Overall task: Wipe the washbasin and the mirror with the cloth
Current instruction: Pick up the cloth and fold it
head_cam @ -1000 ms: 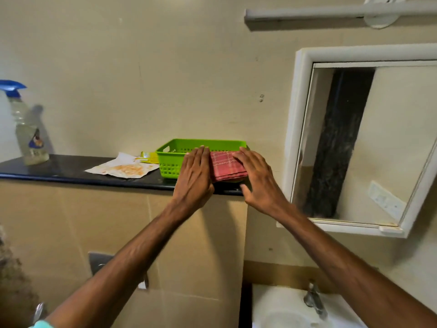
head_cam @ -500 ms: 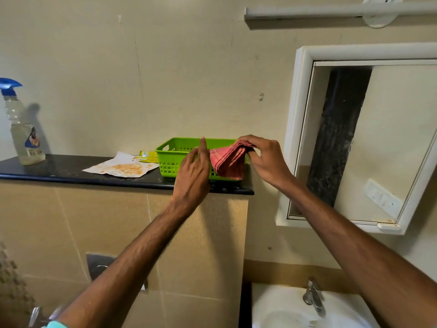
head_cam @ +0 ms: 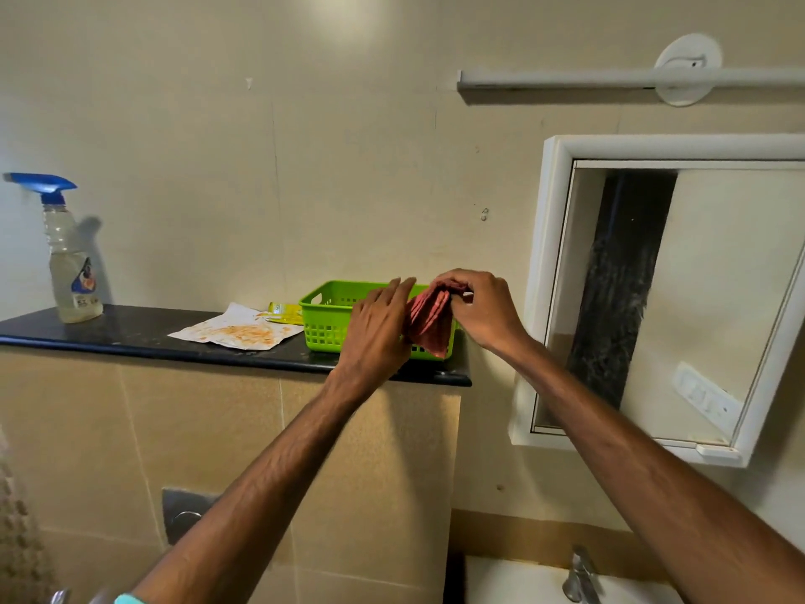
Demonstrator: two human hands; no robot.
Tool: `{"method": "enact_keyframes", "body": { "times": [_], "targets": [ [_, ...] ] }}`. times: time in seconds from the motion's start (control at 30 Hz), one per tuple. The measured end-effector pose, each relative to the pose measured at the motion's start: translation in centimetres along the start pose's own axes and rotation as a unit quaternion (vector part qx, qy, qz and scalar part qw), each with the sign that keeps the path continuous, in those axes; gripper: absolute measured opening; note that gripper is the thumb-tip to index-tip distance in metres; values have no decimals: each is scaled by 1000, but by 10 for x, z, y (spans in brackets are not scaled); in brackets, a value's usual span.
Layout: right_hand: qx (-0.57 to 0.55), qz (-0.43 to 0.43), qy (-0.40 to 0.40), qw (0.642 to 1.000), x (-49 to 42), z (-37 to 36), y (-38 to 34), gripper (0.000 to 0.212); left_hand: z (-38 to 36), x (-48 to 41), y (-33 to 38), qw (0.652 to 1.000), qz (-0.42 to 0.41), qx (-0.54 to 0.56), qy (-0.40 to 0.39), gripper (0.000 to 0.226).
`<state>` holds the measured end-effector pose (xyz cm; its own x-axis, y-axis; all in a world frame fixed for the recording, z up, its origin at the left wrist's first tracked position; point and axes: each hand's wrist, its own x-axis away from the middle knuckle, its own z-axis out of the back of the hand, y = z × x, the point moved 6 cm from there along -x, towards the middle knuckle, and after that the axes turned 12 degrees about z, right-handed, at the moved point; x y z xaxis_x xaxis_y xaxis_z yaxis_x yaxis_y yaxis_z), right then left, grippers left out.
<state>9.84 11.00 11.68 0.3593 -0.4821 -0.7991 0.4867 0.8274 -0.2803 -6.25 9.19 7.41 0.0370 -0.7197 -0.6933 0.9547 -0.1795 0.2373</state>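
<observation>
**Two hands on the red cloth at the right end of the ledge**

Both arms reach up to the black ledge that tops the tiled half-wall. The cloth, red with a fine check, hangs bunched in folds in front of the right part of the green basket, which stands at the ledge's right end. The right hand has its grip closed on the cloth's top edge, fingers curled over and pinching it from above. The left hand lies against the cloth's left side with fingers straight and pointing up, its grip slack and closed on nothing.

Just left of the basket, touching its side, lies a yellow sachet. In front of the sachet is a sheet of white paper smeared with orange, near the ledge's front edge. A spray bottle with a blue trigger stands upright at the far left end, well apart from the rest.

Right of the ledge a white-framed mirror hangs on the wall, below a white tube light. Below the mirror, the white washbasin and its metal tap show at the bottom edge.
</observation>
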Motion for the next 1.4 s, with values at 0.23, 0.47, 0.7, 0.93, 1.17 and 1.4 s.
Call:
{"method": "enact_keyframes", "body": {
  "times": [0.23, 0.47, 0.7, 0.93, 1.17, 1.4],
  "targets": [
    [80, 38, -186, 979, 48, -15, 10, 90, 2, 5, 1, 995, -98, 3, -3, 66],
    [-28, -35, -28, 999, 23, -10, 18, 65, 33, -34, 15, 997, -45, 53, 22, 33],
    [-55, -37, 189, 980, -26, 29, 2, 48, 61, -60, 19, 983, 34, 153, 91, 18],
    [-50, 96, 261, 959, -29, 72, -42, 55, 73, -59, 35, 954, 3, 287, 85, 15],
    [-184, -17, 325, 927, 8, 102, -24, 42, 68, -36, 77, 915, 7, 398, 69, 15],
    [-229, -174, 192, 938, 114, 90, 27, 33, -20, 61, 97, 833, 77, 514, -191, 24]
  ]
}}
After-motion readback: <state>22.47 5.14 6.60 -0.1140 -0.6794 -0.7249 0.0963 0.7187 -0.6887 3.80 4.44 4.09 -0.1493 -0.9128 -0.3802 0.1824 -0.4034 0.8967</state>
